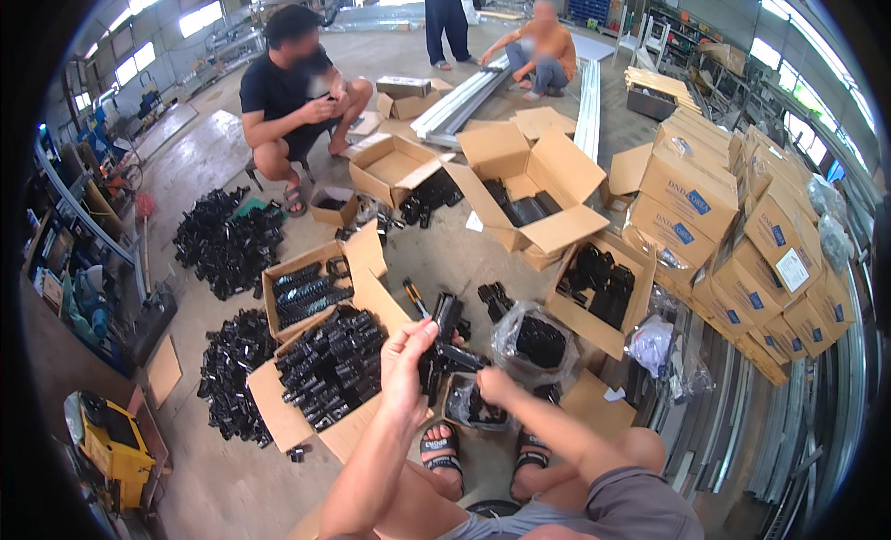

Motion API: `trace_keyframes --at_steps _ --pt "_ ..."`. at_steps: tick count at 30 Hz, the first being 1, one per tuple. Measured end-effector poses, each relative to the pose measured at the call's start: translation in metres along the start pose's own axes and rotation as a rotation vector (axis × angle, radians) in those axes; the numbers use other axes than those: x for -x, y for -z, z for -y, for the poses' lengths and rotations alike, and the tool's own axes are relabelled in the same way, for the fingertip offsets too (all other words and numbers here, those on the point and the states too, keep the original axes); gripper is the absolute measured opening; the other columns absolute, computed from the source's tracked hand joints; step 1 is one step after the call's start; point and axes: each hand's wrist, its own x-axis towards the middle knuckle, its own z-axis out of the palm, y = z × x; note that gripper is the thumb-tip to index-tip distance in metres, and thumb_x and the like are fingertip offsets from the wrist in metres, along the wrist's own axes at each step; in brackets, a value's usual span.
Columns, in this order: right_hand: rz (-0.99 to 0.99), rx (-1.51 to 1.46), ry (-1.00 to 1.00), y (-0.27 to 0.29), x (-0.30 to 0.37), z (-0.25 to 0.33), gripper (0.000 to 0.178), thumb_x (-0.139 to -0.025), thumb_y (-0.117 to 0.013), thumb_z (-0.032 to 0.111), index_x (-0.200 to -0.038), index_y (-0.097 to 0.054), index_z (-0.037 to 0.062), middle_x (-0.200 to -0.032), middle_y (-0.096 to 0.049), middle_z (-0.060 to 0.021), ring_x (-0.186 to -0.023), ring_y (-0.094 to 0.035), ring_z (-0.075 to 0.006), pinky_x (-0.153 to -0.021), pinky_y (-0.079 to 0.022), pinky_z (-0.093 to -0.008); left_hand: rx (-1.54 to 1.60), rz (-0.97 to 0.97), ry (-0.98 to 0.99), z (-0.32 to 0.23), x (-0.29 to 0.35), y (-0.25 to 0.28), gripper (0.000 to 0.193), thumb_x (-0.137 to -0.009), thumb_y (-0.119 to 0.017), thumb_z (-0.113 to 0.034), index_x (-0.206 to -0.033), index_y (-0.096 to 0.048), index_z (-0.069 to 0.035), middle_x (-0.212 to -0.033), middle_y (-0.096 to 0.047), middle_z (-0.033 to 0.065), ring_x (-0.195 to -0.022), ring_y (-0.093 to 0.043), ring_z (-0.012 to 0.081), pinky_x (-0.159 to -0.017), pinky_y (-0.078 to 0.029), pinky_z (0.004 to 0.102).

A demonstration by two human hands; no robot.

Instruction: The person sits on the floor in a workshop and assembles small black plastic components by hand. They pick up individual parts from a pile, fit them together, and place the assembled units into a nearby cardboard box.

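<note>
My left hand (406, 362) is closed around a black, glossy bracket-like part (447, 312), its thumb pressed on the near side. My right hand (501, 389) is curled shut beside the end of another dark elongated piece (462, 358); whether it grips that piece is hard to see. Below the right hand stands a small open box (453, 412) lined with plastic, holding small black pieces. A plastic-lined container (538, 343) of black pieces is just beyond it. Left of my left hand, a carton holds stacked black parts (332, 368). A yellow-and-black handled tool (415, 297) lies beyond.
Piles of black parts (230, 243) lie on the floor at left. Open cartons (531, 182) spread ahead, and stacked cartons (691, 201) on a pallet stand right, near long metal profiles (724, 419). A seated person (297, 94) and two others are farther off.
</note>
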Motion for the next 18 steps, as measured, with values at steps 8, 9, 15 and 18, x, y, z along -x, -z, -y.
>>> trace_keyframes --at_steps 8,9,15,18 --pt "-0.067 -1.044 -0.046 0.285 0.021 0.154 0.017 -0.088 -0.072 0.008 -0.103 -0.071 -0.0008 -0.086 -0.072 -0.0044 -0.072 -0.062 -0.0079 -0.065 -0.049 -0.0217 -0.081 -0.035 -0.039 0.011 0.003 0.005 0.007 -0.094 -0.064 -0.012 -0.094 -0.063 -0.005 -0.091 -0.071 0.0142 -0.08 -0.071 0.0191 -0.074 -0.059 0.0322" --pt "-0.076 -1.1 -0.062 0.302 0.036 0.162 0.02 -0.089 -0.072 0.006 -0.107 -0.07 -0.0014 -0.09 -0.072 -0.0045 -0.074 -0.062 -0.008 -0.066 -0.05 -0.0222 -0.086 -0.027 -0.049 0.012 0.005 0.003 0.007 -0.093 -0.066 -0.01 -0.097 -0.063 -0.004 -0.092 -0.072 0.0138 -0.08 -0.071 0.0186 -0.074 -0.059 0.0315" --pt "-0.233 -1.199 -0.016 0.309 0.087 0.19 0.022 -0.091 -0.068 0.003 -0.113 -0.069 -0.0023 -0.096 -0.072 -0.0068 -0.084 -0.066 -0.0093 -0.073 -0.053 -0.0234 -0.226 0.002 -0.134 0.036 0.005 -0.003 0.017 -0.087 -0.073 -0.002 -0.104 -0.067 -0.001 -0.094 -0.074 0.0098 -0.081 -0.069 0.0111 -0.076 -0.054 0.0249" --pt "-0.371 -1.173 0.023 0.304 0.088 0.191 0.018 -0.091 -0.069 0.004 -0.108 -0.071 -0.0023 -0.096 -0.073 -0.0064 -0.085 -0.066 -0.0087 -0.074 -0.052 -0.0229 -0.299 0.032 -0.202 0.042 0.009 -0.01 0.019 -0.087 -0.074 -0.001 -0.105 -0.068 0.001 -0.095 -0.073 0.0086 -0.082 -0.067 0.0083 -0.076 -0.052 0.022"
